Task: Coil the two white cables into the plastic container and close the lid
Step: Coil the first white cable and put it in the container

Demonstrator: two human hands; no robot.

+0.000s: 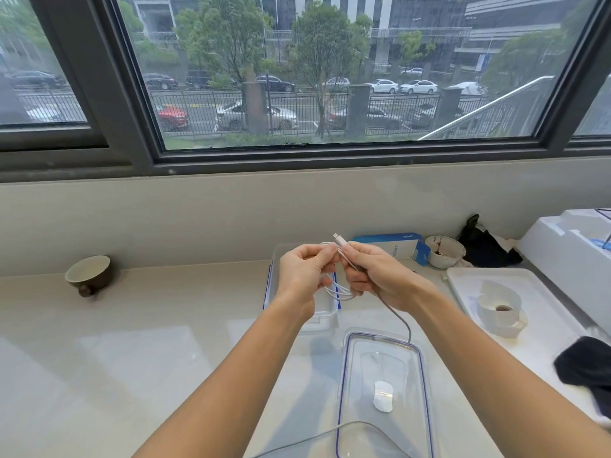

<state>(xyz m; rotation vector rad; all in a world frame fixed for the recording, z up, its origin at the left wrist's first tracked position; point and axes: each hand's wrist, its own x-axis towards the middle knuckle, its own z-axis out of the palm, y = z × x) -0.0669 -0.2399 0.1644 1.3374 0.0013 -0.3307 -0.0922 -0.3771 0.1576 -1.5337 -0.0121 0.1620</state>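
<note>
Head cam, and it's the only view going: you've got both hands up over the counter [115, 342], below the window [330, 77]. Your left hand [304, 272] has its fingers curled in, pinching the top of a small coil of white cable [340, 294] whose loops hang down between your two hands. Your right hand [380, 276] grips the same cable, thumb and forefinger nipping it right below the connector [337, 238], which pokes up above your knuckles. A loose run of cable [398, 317] drops out from under that right hand and meets the far rim of a blue-rimmed plastic piece [424, 375] lying on the counter nearest you, with a white label [383, 396] in its middle. Another stretch of cable [357, 423] arcs across its near end; can't tell if it's the same cable or the second one. Behind your hands sits a clip-sided plastic piece [322, 320], clear with blue side clips, mostly hidden by your left wrist. Honestly can't say which of the two is the tub and which is the lid. Off left there's a brown cup [88, 274]; to the right are a blue-and-white box [393, 246], a stained white bowl [444, 251], a black cloth [486, 246] and a white tray [539, 292] with a small white jug [501, 312] on it.
</note>
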